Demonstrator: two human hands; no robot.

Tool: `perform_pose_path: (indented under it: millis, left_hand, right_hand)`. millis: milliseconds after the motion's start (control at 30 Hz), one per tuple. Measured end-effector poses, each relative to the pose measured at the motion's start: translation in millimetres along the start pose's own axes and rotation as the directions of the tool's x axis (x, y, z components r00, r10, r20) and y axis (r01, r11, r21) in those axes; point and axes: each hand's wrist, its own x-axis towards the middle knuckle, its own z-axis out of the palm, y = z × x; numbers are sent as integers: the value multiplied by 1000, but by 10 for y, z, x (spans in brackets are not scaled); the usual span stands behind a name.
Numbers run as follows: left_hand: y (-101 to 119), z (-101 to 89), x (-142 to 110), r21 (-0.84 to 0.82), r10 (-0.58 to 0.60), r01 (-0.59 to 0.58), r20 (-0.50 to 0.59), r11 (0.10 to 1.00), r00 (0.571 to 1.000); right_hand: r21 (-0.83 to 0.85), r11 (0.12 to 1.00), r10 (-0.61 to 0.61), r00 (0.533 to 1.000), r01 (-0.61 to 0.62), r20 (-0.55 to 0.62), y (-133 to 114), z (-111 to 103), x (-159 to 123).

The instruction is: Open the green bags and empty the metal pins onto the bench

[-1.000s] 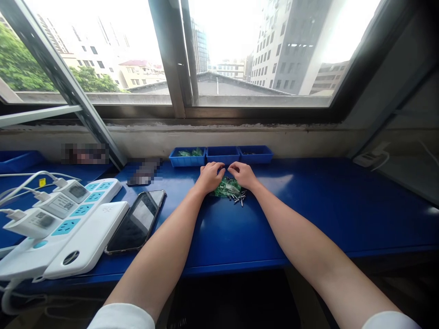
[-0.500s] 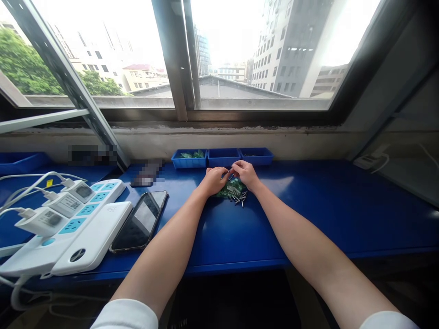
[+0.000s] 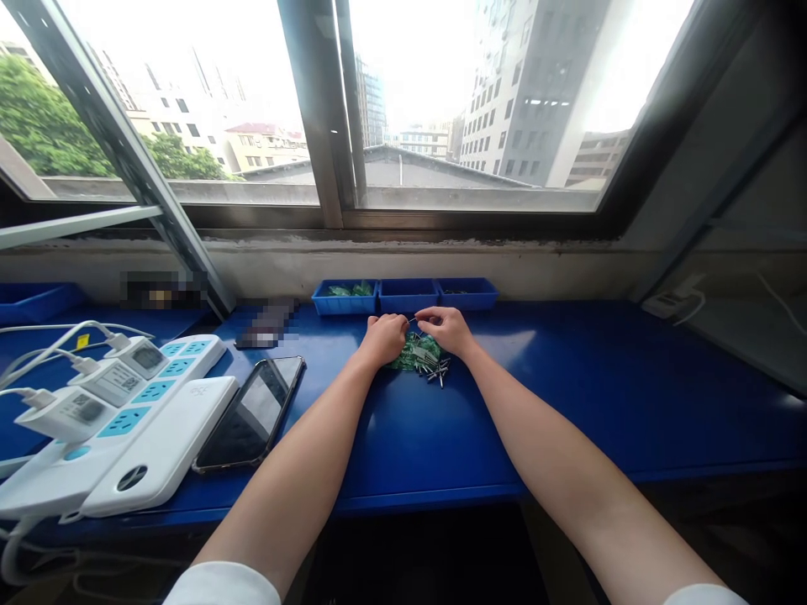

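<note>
A pile of green plastic pieces (image 3: 408, 355) lies on the blue table (image 3: 429, 437), with several small silver metal pins (image 3: 439, 370) at its right front edge. My left hand (image 3: 386, 338) is closed at the pile's left side, its fingers curled; what they hold, if anything, is hidden. Over the right of the pile, my right hand (image 3: 446, 328) is closed in a pinch. A thin dark pin (image 3: 412, 319) sticks out from its fingertips toward the left hand.
Behind the hands stand three blue bins: the left bin (image 3: 345, 306) holds green pieces, beside the middle bin (image 3: 408, 302) and the right bin (image 3: 467, 302). At left lie a phone (image 3: 252, 416), a white power bank (image 3: 160, 449) and a power strip (image 3: 135, 412) with plugged-in chargers.
My hands have drawn slightly apart, and the thin pin now shows between them. The left fingers are curled more than before. The whole view has shifted a little.
</note>
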Motion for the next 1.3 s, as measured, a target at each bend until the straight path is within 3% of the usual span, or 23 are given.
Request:
perform_pose_path:
  millis: [167, 300, 433, 533, 833, 1100, 1300]
  left_hand:
    - [-8, 1, 8, -38, -20, 19, -26, 999, 999]
    - [-39, -4, 20, -75, -87, 81, -74, 994, 993]
    - [-100, -15, 31, -98, -190, 181, -90, 979, 978]
    - [-133, -18, 28, -107, -243, 233, -94, 967, 965]
    - [-127, -22, 9, -95, -275, 271, -38, 958, 961]
    - [-168, -6, -8, -116, -273, 268, -30, 956, 962]
    - [-188, -2, -21, -125, -290, 284, -35, 951, 956]
  right_hand:
    - [11, 999, 41, 999, -41, 4, 57, -21, 8]
    - [19, 994, 107, 990, -106, -92, 131, -47, 41]
    - [-109, 973, 172, 951, -206, -258, 169, -112, 77]
    - [-249, 936, 165, 936, -248, -311, 184, -156, 90]
    - [-511, 782, 248, 931, -355, -268, 243, -162, 124]
    - [-548, 781, 241, 954, -301, -179, 165, -357, 409]
    - [-618, 723, 239, 951, -309, -196, 187, -580, 558]
